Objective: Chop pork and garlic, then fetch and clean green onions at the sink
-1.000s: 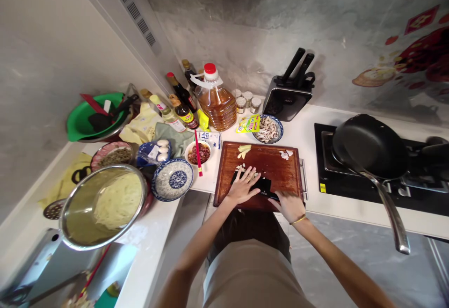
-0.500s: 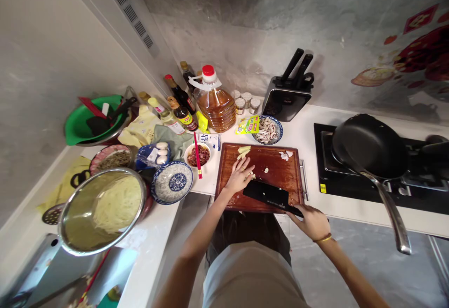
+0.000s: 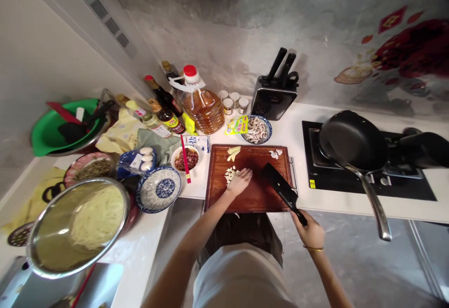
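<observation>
Cleaver (image 3: 279,184) at the right of the cutting board (image 3: 255,156), gripped in the right hand (image 3: 312,231).
That hand hides the end of the handle (image 3: 300,216); the left hand (image 3: 240,182), fingers extended, is beside pale chopped pieces (image 3: 230,175), its underside hidden, contact unclear.

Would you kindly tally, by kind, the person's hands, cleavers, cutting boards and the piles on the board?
Hands (left hand, right hand): 2
Cleaver: 1
Cutting board: 1
Piles (chopped white pieces, yellow slices, white scraps): 3
Total: 7
</observation>
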Tool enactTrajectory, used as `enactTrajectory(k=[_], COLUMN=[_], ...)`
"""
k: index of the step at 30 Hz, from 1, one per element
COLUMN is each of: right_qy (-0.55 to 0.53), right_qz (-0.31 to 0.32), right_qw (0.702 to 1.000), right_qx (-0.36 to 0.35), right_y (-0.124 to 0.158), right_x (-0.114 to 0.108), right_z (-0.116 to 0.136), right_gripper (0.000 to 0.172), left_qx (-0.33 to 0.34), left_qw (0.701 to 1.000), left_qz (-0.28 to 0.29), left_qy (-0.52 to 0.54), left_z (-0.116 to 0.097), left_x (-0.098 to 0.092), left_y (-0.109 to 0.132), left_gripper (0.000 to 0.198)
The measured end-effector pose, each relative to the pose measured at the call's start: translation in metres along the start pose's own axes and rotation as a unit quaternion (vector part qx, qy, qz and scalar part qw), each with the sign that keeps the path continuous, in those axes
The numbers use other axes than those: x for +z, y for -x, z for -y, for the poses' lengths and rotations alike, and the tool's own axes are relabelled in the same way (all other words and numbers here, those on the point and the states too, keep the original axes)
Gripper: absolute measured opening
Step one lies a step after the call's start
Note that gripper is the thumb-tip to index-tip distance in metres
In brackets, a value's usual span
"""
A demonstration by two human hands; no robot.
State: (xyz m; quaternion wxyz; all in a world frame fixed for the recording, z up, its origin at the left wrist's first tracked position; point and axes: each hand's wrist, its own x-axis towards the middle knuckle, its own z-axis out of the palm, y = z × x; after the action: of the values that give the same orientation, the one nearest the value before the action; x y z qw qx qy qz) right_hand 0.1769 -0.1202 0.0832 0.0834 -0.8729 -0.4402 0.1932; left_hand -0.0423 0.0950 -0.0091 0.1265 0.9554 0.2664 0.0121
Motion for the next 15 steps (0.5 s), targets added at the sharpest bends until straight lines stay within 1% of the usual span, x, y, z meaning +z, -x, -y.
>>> enactTrajectory(k=[2, 3, 5, 7, 9, 10, 11, 13, 15], right_qy=[-0.016, -0.022, -0.022, -0.008, 0.010, 0.020, 0.029, 0.044, 0.051], right_qz=[0.002, 0.005, 0.014, 0.027, 0.043, 0.051, 0.057, 0.064, 0.067], right_qw=[1.000, 0.999, 0.999, 0.998, 0.995, 0.993, 0.991, 0.988, 0.986], right_qx=[-0.020, -0.029, -0.045, -0.063, -0.088, -0.101, -0.113, -0.133, -0.146], right_y=[-0.007, -0.010, -0.016, -0.021, -0.024, -0.026, -0.027, -0.030, -0.034], right_x=[0.010, 0.015, 0.024, 0.030, 0.035, 0.036, 0.038, 0.039, 0.041], right_z=[0.019, 0.028, 0.043, 0.056, 0.065, 0.069, 0.072, 0.078, 0.083], right_gripper=[0.054, 0.053, 0.052, 0.051, 0.048, 0.048, 0.047, 0.047, 0.046], left_qx=[-0.025, -0.048, -0.127, -0.237, -0.326, -0.352, -0.364, -0.353, -0.323], left_qw=[0.999, 0.998, 0.985, 0.951, 0.912, 0.900, 0.895, 0.904, 0.920], left_qz=[-0.022, -0.043, -0.107, -0.184, -0.233, -0.242, -0.243, -0.223, -0.195], left_qy=[0.011, 0.022, 0.050, 0.072, 0.084, 0.087, 0.089, 0.096, 0.105], left_z=[0.008, 0.011, 0.012, 0.009, 0.004, 0.001, -0.002, -0.009, -0.015], left_x=[-0.008, -0.014, -0.028, -0.042, -0.054, -0.059, -0.063, -0.069, -0.073], left_y=[0.020, 0.028, 0.041, 0.049, 0.053, 0.054, 0.055, 0.055, 0.054], left_gripper=[0.033, 0.029, 0.025, 0.023, 0.024, 0.025, 0.025, 0.024, 0.023])
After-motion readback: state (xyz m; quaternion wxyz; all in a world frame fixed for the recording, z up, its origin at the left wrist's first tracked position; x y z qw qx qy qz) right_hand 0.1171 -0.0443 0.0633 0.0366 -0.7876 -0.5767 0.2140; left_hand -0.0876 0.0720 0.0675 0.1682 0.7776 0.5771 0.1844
